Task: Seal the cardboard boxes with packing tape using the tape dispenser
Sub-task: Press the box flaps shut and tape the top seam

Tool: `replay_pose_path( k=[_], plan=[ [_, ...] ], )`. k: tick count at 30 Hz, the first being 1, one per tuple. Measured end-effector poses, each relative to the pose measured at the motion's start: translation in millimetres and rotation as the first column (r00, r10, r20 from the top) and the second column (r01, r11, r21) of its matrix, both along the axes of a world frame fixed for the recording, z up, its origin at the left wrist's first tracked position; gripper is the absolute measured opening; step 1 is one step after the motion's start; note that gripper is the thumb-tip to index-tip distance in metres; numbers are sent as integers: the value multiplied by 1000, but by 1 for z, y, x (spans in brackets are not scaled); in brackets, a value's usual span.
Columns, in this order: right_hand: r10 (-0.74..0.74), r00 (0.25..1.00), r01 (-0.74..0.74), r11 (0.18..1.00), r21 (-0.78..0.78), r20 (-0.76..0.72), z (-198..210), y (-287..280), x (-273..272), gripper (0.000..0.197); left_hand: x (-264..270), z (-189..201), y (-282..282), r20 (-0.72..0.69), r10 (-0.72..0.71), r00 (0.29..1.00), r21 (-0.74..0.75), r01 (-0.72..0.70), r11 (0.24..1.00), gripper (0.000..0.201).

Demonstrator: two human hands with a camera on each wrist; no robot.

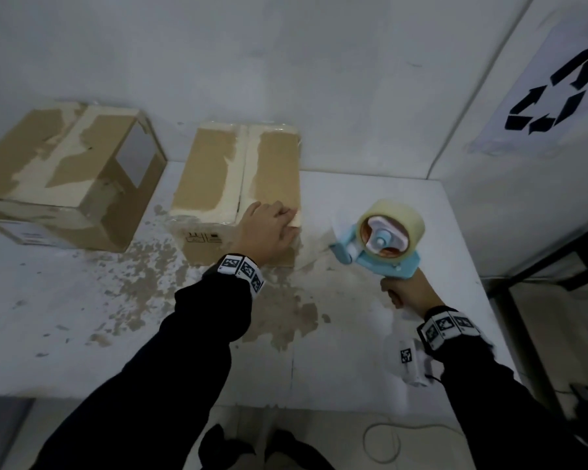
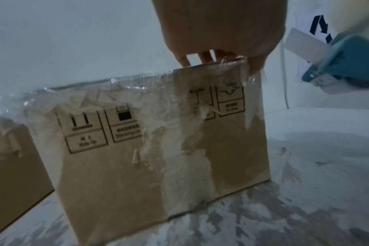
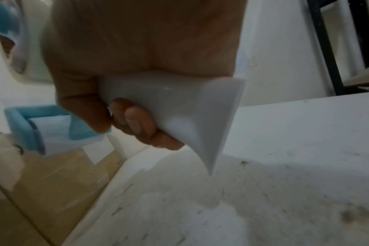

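Two cardboard boxes on a worn white table, both back near the wall. The larger box stands at the table's left, its top patched with pale torn tape strips and a grey label on its right side. The smaller box sits just right of it, apart from it, flaps closed, centre seam covered by tape; clear film wrinkles over its front face, where printed handling symbols show.

Left hand: palm down on the near right corner of the smaller box's top, fingers laid over the top edge and lightly bent onto the surface; thumb side runs down the box's right front corner. It presses rather than grips.

Right hand: closed around the white handle of the tape dispenser, fingers wrapped fully round it. Dispenser is light blue, carrying a roll of clear tape with a pink hub. It is held above the table just right of the smaller box, roller end pointing toward the box's right side, not touching it as far as I can tell.

Both forearms in dark sleeves, marker bands at the wrists. A recycling sign hangs on the right wall
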State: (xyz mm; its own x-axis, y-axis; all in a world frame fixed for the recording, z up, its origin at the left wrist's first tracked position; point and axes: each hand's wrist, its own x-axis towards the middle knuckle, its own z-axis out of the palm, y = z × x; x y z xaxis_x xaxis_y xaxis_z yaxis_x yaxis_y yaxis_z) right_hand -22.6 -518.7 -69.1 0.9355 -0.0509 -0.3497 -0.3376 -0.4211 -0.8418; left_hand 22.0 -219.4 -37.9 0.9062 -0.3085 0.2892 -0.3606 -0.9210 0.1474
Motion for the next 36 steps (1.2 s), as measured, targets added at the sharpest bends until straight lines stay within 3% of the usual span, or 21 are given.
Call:
replay_pose_path(
  k=[2, 5, 10, 12, 17, 21, 23, 26, 30, 34, 36],
  plan=[
    [-63, 998, 62, 997, 55, 14, -3, 6, 1, 32, -1, 6, -4, -30, 30, 999, 3, -30, 1000, 56],
    [-167, 986, 167, 979, 120, -6, -10, 18, 4, 29, 0, 11, -13, -81, 79, 994, 98, -71, 993, 44],
    [-184, 981, 191, 966, 175, -55, -13, 38, 11, 19, -1, 17, -23, -103, 151, 983, 205, -128, 970, 37],
    [-182, 980, 195, 958, 211, -80, -10, 47, 15, 25, -1, 21, -26, -130, 174, 976, 216, -143, 966, 37],
    [-229, 957, 270, 928, 257, -179, -9, 64, 29, 23, -5, 25, -16, -238, 143, 961, 67, -130, 989, 38],
    [-282, 927, 354, 877, 326, -247, -14, 75, 40, 19, -14, 23, 11, -385, 8, 923, -62, -35, 997, 50],
    [-303, 914, 385, 857, 342, -270, -19, 80, 44, 21, -20, 18, 27, -295, 5, 956, -82, -30, 996, 51],
    [-332, 897, 422, 839, 345, -291, -27, 89, 47, 32, -28, 11, 54, -109, 202, 973, -29, -207, 978, 51],
    [-328, 892, 428, 832, 353, -310, -29, 101, 47, 27, -34, 4, 74, -257, 238, 937, 148, -206, 967, 54],
    [-342, 881, 444, 837, 319, -328, -33, 103, 48, 36, -32, 0, 70, -194, 285, 939, 197, -247, 949, 68],
    [-340, 877, 446, 840, 309, -340, -35, 101, 48, 31, -31, -2, 68, -180, 292, 939, 218, -251, 943, 73]
  ],
)
